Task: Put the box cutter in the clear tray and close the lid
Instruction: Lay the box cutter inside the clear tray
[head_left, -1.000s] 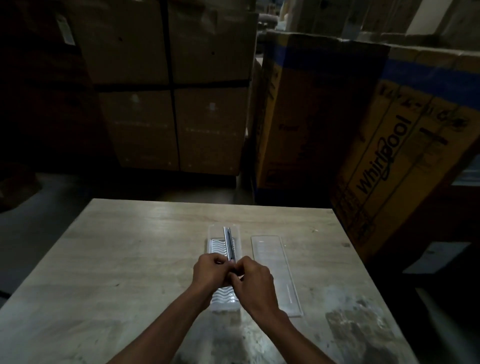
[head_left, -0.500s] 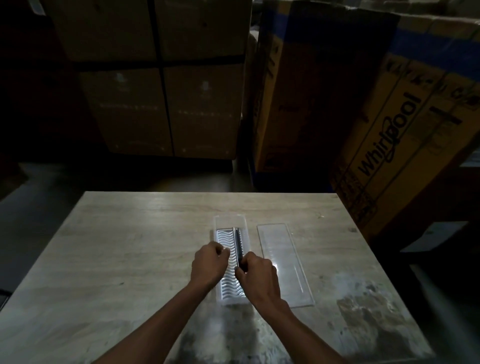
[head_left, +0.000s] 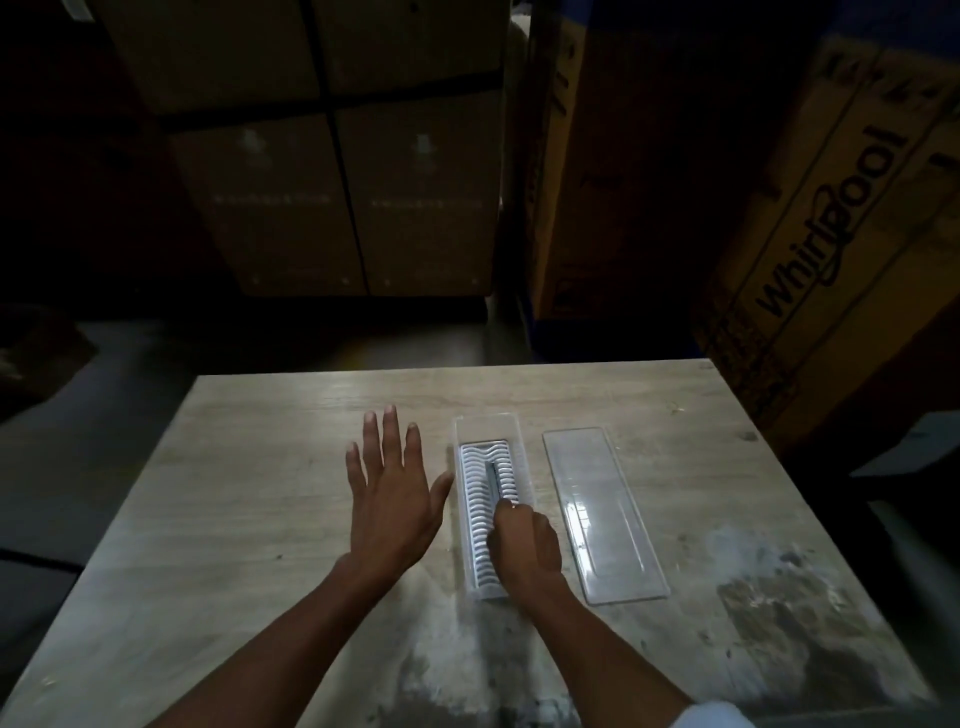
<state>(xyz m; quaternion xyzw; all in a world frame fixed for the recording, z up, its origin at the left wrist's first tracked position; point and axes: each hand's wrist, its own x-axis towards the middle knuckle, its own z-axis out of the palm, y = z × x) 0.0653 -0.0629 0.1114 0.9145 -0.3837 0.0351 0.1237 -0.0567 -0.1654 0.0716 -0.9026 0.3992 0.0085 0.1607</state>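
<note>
The box cutter (head_left: 492, 479) lies inside the clear tray (head_left: 462, 519) on its ribbed floor — the right hand (head_left: 524, 543) pinches its near end. The left hand (head_left: 390, 493) is spread flat, just beside the tray. The lid (head_left: 602, 512) lies apart on the table (head_left: 234, 493).

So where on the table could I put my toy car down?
Bare wood lies along the table's far edge and left of the left hand. The middle is crowded: clear tray, right hand on the box cutter, lid beside them.
</note>
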